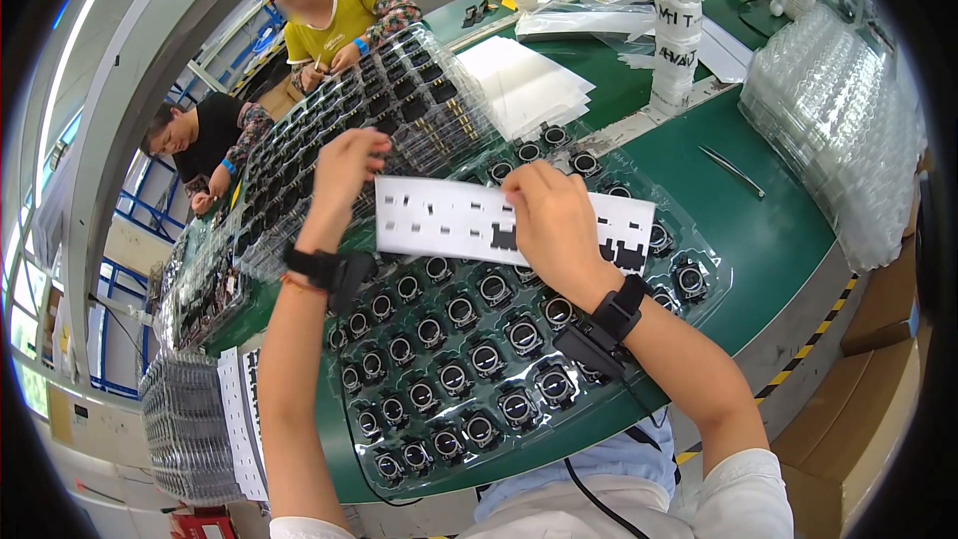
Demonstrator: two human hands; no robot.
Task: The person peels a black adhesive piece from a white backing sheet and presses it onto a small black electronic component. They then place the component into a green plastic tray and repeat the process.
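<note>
A white backing sheet (439, 215) with rows of small cut marks and black die-cut pieces is held over the tray, its right end bearing most of the black pieces. My right hand (554, 225) is closed on its upper edge with bent fingers; the fingertips are partly hidden. Just past the sheet's left end, my left hand (347, 172) is raised, its fingers loosely bent and the thumb apart from them. Beneath both lies a clear plastic tray (714, 255) filled with rows of black square parts with round centres (484, 359). Black bands circle both wrists.
Stacked clear trays of dark parts (369, 100) stand at the far left. White paper sheets (524, 80) lie behind the tray. Tweezers (733, 172) rest on the green table (773, 230), near bubble wrap (833, 120) and a taped post (677, 50). Co-workers sit across the table.
</note>
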